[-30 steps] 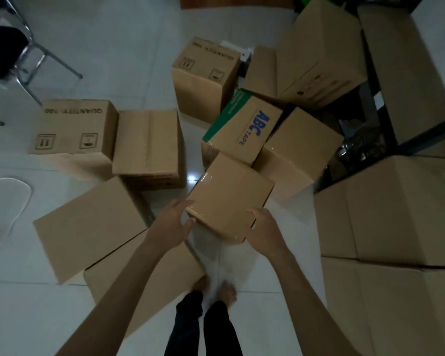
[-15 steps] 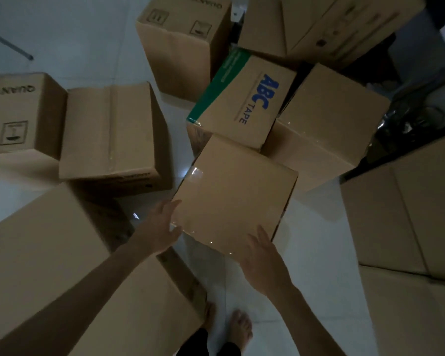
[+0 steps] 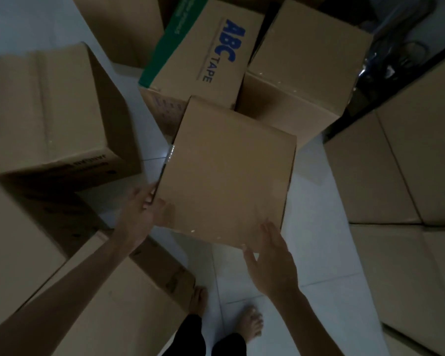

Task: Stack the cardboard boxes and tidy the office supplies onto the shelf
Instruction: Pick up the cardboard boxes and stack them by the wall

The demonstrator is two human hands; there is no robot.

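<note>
A plain cardboard box (image 3: 229,170) sits in the middle of the white tiled floor, its top face toward me. My left hand (image 3: 141,217) holds its near left corner, thumb on the top face and fingers down the left side. At the near right corner my right hand (image 3: 270,258) lies with straight fingers against the near edge. Behind it leans a box printed ABC TAPE (image 3: 211,47) with a green side, and another plain box (image 3: 306,60) stands to the right of that one.
Cardboard boxes crowd all sides: one at the left (image 3: 44,106), large ones at the lower left (image 3: 100,304), a stack at the right (image 3: 409,176). A dark frame with black items (image 3: 396,60) is at the upper right. My bare feet (image 3: 249,322) stand on the tiles.
The view has dropped closer to the middle box. Both hands stayed at its near corners; my left thumb now lies over the top face, and the box has turned slightly.
</note>
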